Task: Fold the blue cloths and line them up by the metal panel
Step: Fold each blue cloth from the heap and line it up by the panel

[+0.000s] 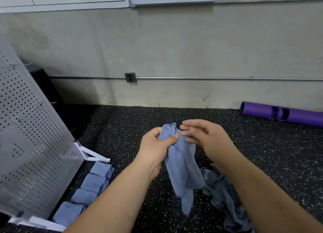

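Observation:
My left hand (158,146) grips the top of a blue cloth (181,166) that hangs down bunched above the floor. Just right of the cloth's top, my right hand (201,134) has loosely spread fingers that touch the cloth's edge without gripping it. Several folded blue cloths (90,183) lie in a row on the floor along the foot of the perforated metal panel (29,136) at the left. A heap of unfolded blue cloths (225,196) lies on the floor under my right forearm.
The floor is black speckled rubber (122,127). A purple roll (279,113) lies by the wall at the right. White feet (90,155) support the panel. A grey wall with a pipe and socket (130,77) runs behind.

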A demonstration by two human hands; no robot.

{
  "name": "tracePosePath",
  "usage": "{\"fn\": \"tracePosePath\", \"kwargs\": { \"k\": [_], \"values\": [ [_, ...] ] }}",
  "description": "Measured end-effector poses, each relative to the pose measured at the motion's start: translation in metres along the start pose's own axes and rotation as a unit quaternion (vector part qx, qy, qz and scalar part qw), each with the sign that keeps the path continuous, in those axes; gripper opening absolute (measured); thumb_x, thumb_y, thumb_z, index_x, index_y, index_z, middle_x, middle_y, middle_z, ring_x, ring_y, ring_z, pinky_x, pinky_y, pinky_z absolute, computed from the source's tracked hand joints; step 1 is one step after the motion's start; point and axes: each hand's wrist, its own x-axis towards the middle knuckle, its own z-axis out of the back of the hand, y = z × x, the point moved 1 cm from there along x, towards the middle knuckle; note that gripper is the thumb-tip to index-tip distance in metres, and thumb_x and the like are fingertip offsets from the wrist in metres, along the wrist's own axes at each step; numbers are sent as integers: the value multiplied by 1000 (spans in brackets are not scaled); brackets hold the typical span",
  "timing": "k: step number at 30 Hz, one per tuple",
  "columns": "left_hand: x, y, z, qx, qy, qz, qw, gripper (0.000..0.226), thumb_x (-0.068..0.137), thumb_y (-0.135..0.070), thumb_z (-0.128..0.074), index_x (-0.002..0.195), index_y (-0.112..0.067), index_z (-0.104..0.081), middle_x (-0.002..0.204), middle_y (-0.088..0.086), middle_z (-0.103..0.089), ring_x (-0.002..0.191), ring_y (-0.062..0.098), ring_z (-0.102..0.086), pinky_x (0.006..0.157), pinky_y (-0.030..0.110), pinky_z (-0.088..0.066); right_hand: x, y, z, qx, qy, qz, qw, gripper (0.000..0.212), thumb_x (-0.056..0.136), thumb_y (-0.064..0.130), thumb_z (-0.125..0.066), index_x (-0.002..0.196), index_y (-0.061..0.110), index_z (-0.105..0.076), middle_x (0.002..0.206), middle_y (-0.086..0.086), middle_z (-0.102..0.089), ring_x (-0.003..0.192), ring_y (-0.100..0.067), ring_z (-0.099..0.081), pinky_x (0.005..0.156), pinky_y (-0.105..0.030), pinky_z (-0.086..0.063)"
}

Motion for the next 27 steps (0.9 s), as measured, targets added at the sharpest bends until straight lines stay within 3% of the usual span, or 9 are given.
{"fn": "tracePosePath", "kwargs": {
  "k": [3,6,11,18,21,24,26,27],
  "values": [
    [5,-2,2,-39,-21,10,999,28,85,-8,-89,109,-2,-74,107,22,-78,92,29,-75,92,47,-61,-6,2,8,-181,-14,41,982,19,98,15,-74,106,32,-80,95,15,-80,89,0,-74,79,-16,-56],
    [6,-4,3,-78,-29,20,996,29,86,-11,-88,108,-1,-72,104,19,-78,89,26,-75,83,39,-61,-14,1,7,-245,4,65,967,10,87,27,-87,87,33,-79,82,15,-77,75,-3,-69,71,-17,-56],
    [6,-9,3,-147,-16,43,988,25,91,-12,-83,110,-6,-68,100,17,-75,85,25,-74,73,35,-63,-18,-11,0,-283,29,40,958,23,77,36,-95,86,31,-75,83,14,-76,71,-4,-67,69,-16,-55],
    [3,-15,2,-190,-4,60,980,22,100,-16,-73,115,-2,-68,94,16,-76,77,23,-75,63,32,-63,-14,-16,-9,-300,-4,66,952,17,85,29,-87,79,33,-72,80,18,-73,75,-3,-69,72,-17,-57],
    [2,-16,2,-95,-18,28,995,31,103,-35,-69,112,-7,-75,94,9,-79,79,15,-71,67,29,-55,-12,-17,-11,-274,-52,64,958,18,86,23,-85,78,30,-70,78,17,-72,72,-2,-66,68,-14,-53],
    [3,-6,4,112,-124,-27,986,46,92,-62,-72,111,-20,-69,110,4,-71,88,9,-64,74,25,-47,-10,-19,-11,-234,-105,43,966,17,88,19,-81,78,28,-71,76,15,-71,69,1,-64,65,-10,-49],
    [-3,-5,2,230,-186,-86,951,39,90,-61,-74,107,-28,-63,106,-3,-64,90,6,-63,74,23,-47,-9,-21,-11,-226,-129,35,965,15,89,19,-80,79,27,-70,75,12,-71,67,4,-63,64,-8,-47],
    [-6,-4,-3,240,-159,-110,951,31,92,-55,-74,103,-27,-66,100,-5,-67,86,4,-65,74,24,-49,-7,-22,-11,-225,-134,33,965,15,89,19,-80,80,26,-70,75,11,-71,67,5,-62,63,-8,-46]
  ]
}}
